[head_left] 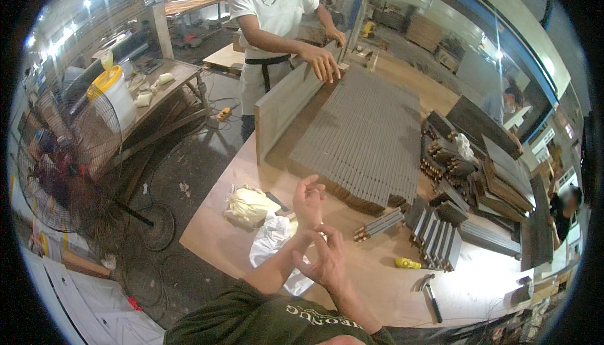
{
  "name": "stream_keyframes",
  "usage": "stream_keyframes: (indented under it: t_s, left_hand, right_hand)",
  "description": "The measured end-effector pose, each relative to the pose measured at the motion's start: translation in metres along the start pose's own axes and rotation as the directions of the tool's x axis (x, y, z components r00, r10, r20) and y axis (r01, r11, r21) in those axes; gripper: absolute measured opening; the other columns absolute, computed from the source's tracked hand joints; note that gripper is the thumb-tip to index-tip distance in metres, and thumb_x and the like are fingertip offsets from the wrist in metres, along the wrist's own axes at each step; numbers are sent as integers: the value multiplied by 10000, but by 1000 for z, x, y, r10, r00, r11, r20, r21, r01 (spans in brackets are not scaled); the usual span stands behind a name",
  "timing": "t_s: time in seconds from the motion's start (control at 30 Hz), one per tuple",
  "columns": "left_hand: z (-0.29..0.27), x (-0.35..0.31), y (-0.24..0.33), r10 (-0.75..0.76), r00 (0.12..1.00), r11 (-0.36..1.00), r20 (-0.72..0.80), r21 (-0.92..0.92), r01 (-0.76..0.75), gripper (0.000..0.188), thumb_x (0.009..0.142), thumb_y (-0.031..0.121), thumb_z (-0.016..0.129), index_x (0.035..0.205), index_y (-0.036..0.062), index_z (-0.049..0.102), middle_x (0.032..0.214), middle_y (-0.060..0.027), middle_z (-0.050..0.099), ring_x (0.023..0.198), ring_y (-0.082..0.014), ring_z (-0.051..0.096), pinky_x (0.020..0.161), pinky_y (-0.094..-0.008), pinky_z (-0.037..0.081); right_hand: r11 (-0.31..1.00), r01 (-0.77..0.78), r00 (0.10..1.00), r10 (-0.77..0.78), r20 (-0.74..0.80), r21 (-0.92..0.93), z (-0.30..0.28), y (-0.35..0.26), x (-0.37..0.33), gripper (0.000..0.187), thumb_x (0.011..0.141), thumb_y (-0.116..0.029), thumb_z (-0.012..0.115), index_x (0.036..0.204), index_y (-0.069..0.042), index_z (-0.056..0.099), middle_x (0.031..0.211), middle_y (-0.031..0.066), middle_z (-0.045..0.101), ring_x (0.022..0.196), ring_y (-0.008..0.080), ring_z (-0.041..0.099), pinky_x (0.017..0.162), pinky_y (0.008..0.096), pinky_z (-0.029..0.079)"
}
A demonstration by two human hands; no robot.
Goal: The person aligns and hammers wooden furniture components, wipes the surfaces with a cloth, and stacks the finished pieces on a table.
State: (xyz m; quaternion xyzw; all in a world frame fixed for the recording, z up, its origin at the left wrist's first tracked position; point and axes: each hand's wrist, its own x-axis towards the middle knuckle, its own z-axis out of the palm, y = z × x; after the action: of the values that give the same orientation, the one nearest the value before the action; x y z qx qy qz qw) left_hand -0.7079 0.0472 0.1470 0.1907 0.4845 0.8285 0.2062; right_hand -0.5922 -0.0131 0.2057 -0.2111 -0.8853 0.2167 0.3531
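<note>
My left hand (309, 199) is raised over the wooden table (214, 231), palm turned in, fingers loosely apart and holding nothing. My right hand (325, 258) sits just below it, fingers spread, touching my left wrist. Beyond my hands a wide field of grey slats (368, 128) lies flat on the table. At its far left a co-worker in a white shirt (272, 11) holds a long grey board (283, 102) standing on edge, with a hand (322, 63) on its top.
A white crumpled cloth (270, 239) and a pale yellow bag (248, 203) lie left of my hands. Bundles of grey slats (434, 231), a yellow object (408, 262) and a hammer (431, 294) lie to the right. A floor fan (63, 156) and a yellow-lidded bucket (116, 93) stand at left.
</note>
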Motion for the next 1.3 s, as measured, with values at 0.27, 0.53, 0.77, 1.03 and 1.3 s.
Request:
stream_keyframes:
  t_s: [0.27, 0.53, 0.77, 1.03, 1.3]
  left_hand:
    - [6, 3, 8, -85, 996, 995, -26, 40, 86, 295, 857, -7, 471, 1141, 31, 541, 887, -70, 609, 668, -119, 562, 615, -247, 495]
    - [6, 5, 1, -87, 993, 995, -81, 37, 90, 290, 869, -35, 439, 1124, 30, 560, 856, -81, 623, 664, -110, 553, 612, -231, 479]
    - [1, 6, -15, -97, 994, 995, -55, 30, 99, 317, 852, -58, 428, 1129, 26, 558, 859, -85, 616, 692, -119, 564, 628, -241, 499]
    - [-10, 16, -38, -153, 987, 988, -53, -36, 152, 330, 837, -63, 465, 1149, 16, 539, 864, -76, 597, 723, -113, 577, 599, -227, 514]
    - [-11, 127, -45, -42, 874, 317, 484, 836, -447, 777, 705, 279, 764, 1356, 87, 386, 1338, -211, 385, 1219, -370, 406, 984, -493, 374]
  right_hand:
    - [992, 51, 995, -60, 76, 119, 21, 13, -24, 337, 696, -133, 725, 1000, -79, 590, 952, 127, 601, 905, 321, 575, 790, 420, 480]
    - [1000, -19, 999, 19, 27, 3, 4, 2, -1, 318, 701, -136, 716, 992, -78, 602, 960, 143, 596, 874, 328, 588, 786, 394, 491]
    - [995, -76, 975, 61, 212, 67, 6, 4, -10, 279, 740, -182, 696, 985, -93, 597, 1019, 125, 594, 914, 330, 576, 806, 419, 474]
    - [995, -47, 950, 17, 312, 88, 13, 16, -15, 248, 771, -259, 685, 972, -118, 650, 1027, 74, 634, 772, 248, 638, 690, 377, 514]
    - [623, -579, 758, 650, 65, 527, 38, 100, -64, 60, 816, -73, 637, 844, -20, 634, 712, 28, 610, 661, 107, 559, 616, 286, 474]
